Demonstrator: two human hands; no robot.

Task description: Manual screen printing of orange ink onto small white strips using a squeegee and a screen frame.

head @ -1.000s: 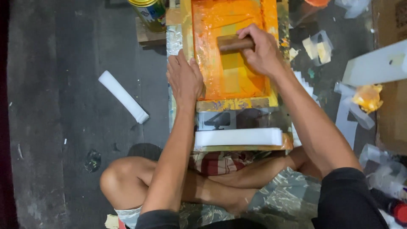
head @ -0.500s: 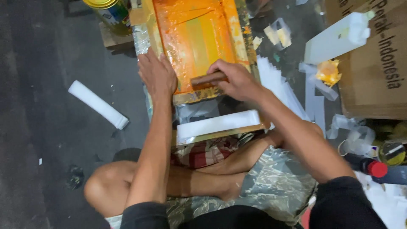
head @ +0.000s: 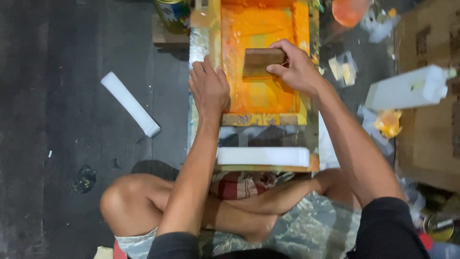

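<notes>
Head view: right hand [head: 297, 67] closed around brown wooden squeegee block [head: 261, 62], resting on orange ink-coated rectangular printing screen [head: 261, 91] on the floor. Left hand [head: 208, 86] open, flat on the frame's left edge, apparently steadying it. White rectangular block [head: 263, 156] just below.

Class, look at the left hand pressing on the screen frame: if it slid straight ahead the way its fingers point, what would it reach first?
Probably the green-and-yellow tin can, though the left hand might pass beside it.
</notes>
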